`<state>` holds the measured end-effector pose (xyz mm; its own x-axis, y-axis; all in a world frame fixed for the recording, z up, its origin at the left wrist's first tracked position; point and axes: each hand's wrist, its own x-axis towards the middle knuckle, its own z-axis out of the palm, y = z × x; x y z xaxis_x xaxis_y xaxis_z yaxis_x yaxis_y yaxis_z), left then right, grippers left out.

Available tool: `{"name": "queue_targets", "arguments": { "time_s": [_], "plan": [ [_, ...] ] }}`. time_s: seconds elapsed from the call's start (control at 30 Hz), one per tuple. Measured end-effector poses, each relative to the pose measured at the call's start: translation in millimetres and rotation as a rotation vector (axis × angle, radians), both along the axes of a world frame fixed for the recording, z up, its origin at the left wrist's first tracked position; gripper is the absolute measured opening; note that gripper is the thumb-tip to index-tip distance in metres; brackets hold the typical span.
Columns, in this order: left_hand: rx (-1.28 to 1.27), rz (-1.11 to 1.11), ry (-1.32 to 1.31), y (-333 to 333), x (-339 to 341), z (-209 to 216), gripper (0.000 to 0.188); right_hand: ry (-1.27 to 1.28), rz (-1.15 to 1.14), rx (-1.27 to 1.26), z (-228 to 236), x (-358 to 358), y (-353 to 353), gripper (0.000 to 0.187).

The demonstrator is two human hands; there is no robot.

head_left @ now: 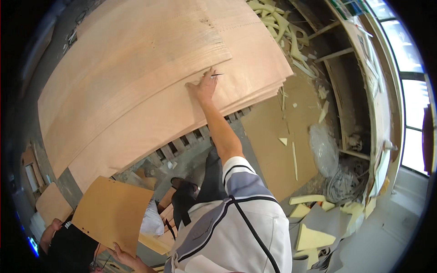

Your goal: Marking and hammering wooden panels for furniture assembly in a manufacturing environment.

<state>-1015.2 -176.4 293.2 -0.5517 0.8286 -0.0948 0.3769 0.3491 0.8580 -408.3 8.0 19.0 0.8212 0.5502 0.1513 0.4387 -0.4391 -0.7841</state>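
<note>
One right hand [203, 86] flat on veneer stack [136, 77], pinching thin blade [217, 74].

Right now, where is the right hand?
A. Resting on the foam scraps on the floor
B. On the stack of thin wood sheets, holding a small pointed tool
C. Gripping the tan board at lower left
B: the right hand lies on the stack of wood sheets, a small pointed tool at its fingers.
</note>
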Motion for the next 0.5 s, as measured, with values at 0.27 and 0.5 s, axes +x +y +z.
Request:
{"name": "queue_targets", "arguments": {
  "time_s": [0.27,0.5],
  "plan": [
    [-0.11,0.044,-0.157,19.6,166.2,-15.9,0.062,0.032,0.046,0.021,-39.1,44.7,12.1,0.082],
    [-0.082,-0.078,-0.085,16.4,158.5,-43.3,0.057,-0.023,0.049,0.053,-31.0,106.1,66.8,0.083]
  ]
}}
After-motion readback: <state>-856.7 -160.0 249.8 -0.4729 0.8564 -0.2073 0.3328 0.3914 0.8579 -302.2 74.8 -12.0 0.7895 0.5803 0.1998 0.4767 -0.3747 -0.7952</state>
